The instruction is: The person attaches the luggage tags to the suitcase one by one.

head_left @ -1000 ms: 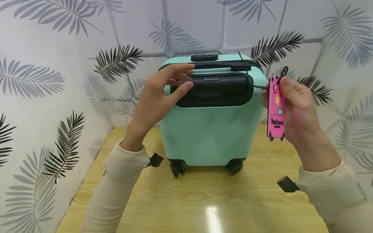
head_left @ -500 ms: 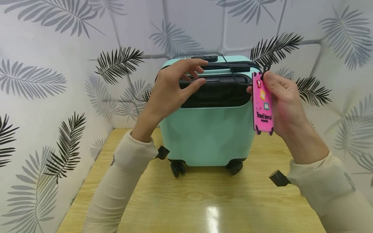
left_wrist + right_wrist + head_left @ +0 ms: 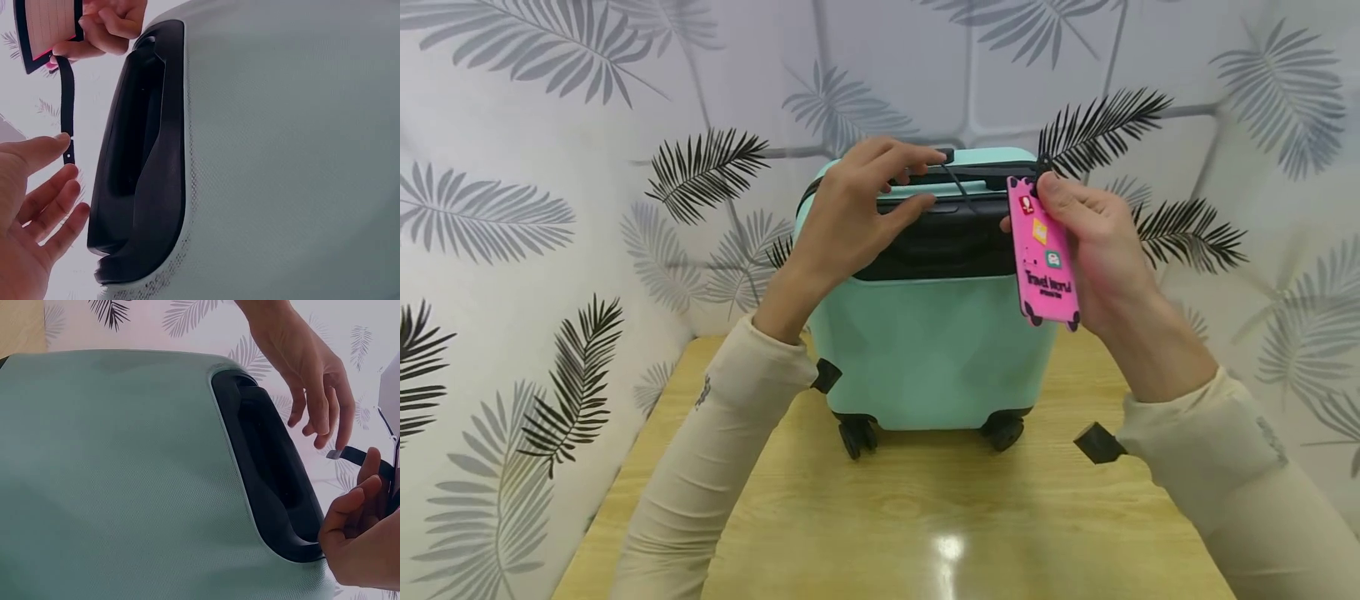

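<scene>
A pink luggage tag [image 3: 1043, 260] with "Travel World" lettering is pinched near its top by my right hand [image 3: 1097, 237]. From the tag a thin black strap [image 3: 67, 94] reaches toward my left hand [image 3: 859, 204]. That hand holds its thumb and index finger apart, with the strap's free end close to the fingertips; whether they touch it is unclear. Both hands are in front of the top of a mint-green suitcase [image 3: 932, 350]. The left wrist view shows the tag's lined back [image 3: 53, 25]. Part of the suitcase's black handle panel [image 3: 269, 462] is hidden by the hands in the head view.
The suitcase stands upright on black wheels [image 3: 1003, 431] on a wood-grain table [image 3: 880, 517]. A leaf-patterned covering [image 3: 535, 250] lies behind and to the left. Black wrist cameras [image 3: 1099, 443] stick out from the sleeves.
My right hand has moved left with the luggage tag, turning its face more toward the head camera. My left hand has shifted slightly right, and the strap's end is now at its fingertips.
</scene>
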